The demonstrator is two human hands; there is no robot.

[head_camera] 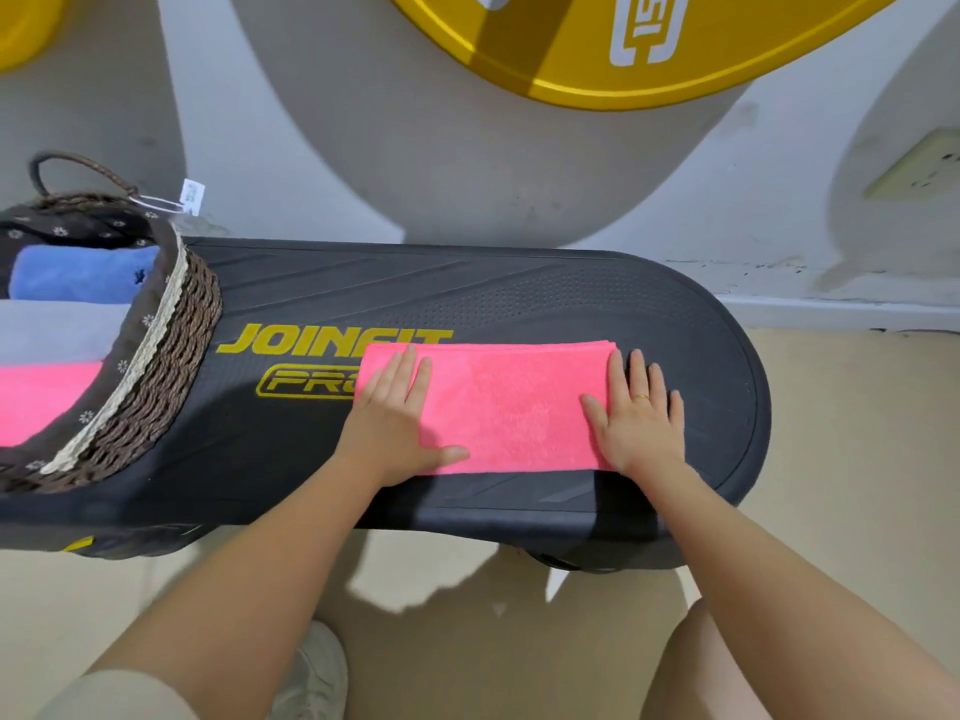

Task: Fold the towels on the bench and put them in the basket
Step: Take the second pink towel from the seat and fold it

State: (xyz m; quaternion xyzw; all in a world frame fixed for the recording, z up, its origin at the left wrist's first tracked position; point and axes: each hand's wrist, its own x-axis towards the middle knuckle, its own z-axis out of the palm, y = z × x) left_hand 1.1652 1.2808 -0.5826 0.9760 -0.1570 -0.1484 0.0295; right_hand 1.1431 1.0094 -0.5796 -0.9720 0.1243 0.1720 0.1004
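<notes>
A pink towel (506,407) lies folded into a flat rectangle on the black bench (519,293). My left hand (397,420) presses flat on the towel's left end, fingers straight. My right hand (636,415) presses flat on its right end, fingers straight and partly over the edge onto the bench. A brown woven basket (174,350) stands on the bench's left end. It holds a blue towel (83,275), a grey towel (57,332) and a pink towel (41,400), all folded.
A grey wall with a large yellow disc (597,49) rises right behind the bench. A wall socket (917,166) sits at the right. The basket's handle (78,166) and a paper tag (191,195) stick up at the back. Beige floor lies below and to the right.
</notes>
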